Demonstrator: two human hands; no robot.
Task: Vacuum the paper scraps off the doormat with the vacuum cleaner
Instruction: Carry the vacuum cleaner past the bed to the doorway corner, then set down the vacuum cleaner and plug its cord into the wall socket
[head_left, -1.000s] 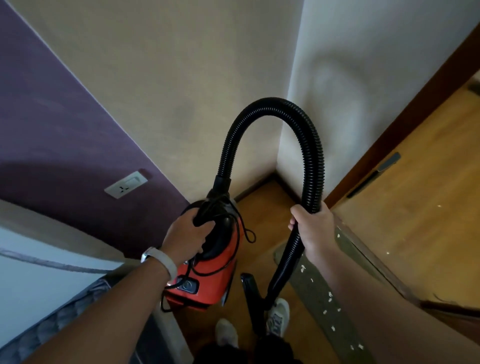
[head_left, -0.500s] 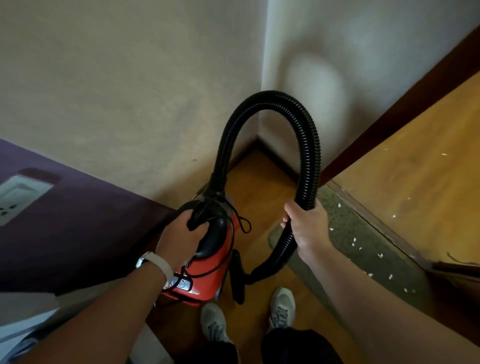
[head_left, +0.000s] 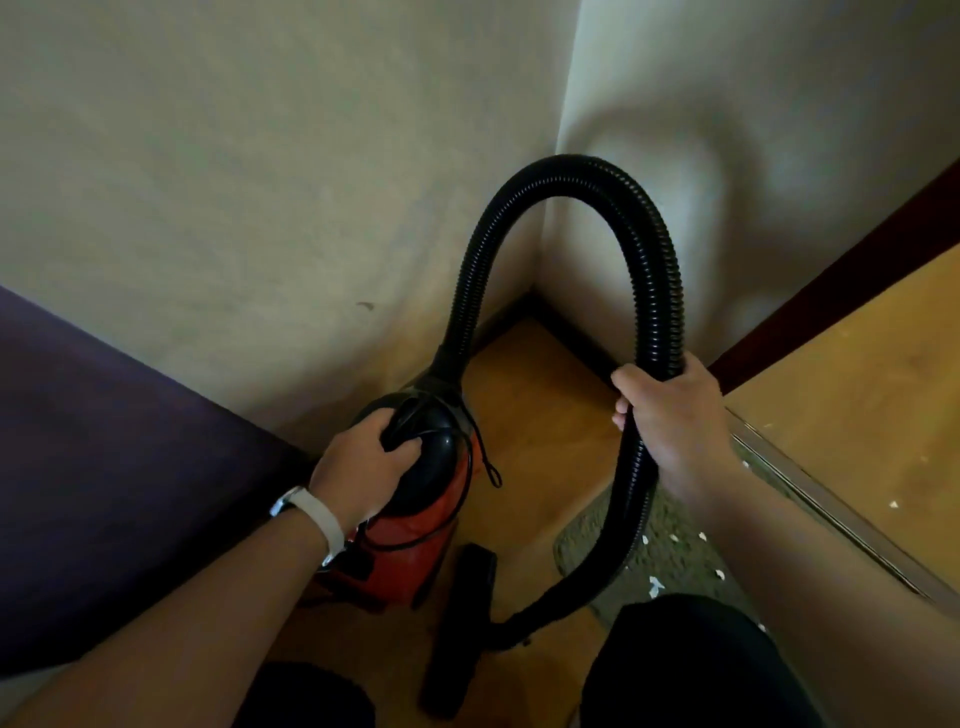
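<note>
A small red vacuum cleaner (head_left: 410, 551) with a black top stands near the room's corner. My left hand (head_left: 363, 467) grips the black handle on its top. The ribbed black hose (head_left: 561, 176) arches up from the vacuum cleaner and comes down on the right, where my right hand (head_left: 670, 421) holds it. The hose ends in a black floor nozzle (head_left: 462, 623) lying on the wooden floor. A grey-green doormat (head_left: 670, 556) lies to the right of the nozzle, with several white paper scraps (head_left: 655, 584) on it. My right forearm and knee hide part of the mat.
Beige walls meet in a corner (head_left: 550, 249) behind the hose. A purple surface (head_left: 104, 457) fills the left side. A wooden door (head_left: 857, 395) with a metal threshold strip (head_left: 831, 509) borders the mat on the right. A black cord (head_left: 483, 457) hangs off the vacuum cleaner.
The view has dropped toward the floor and the wall socket has left the frame. The vacuum cleaner and nozzle have come lower, and my knees now cover my shoes.
</note>
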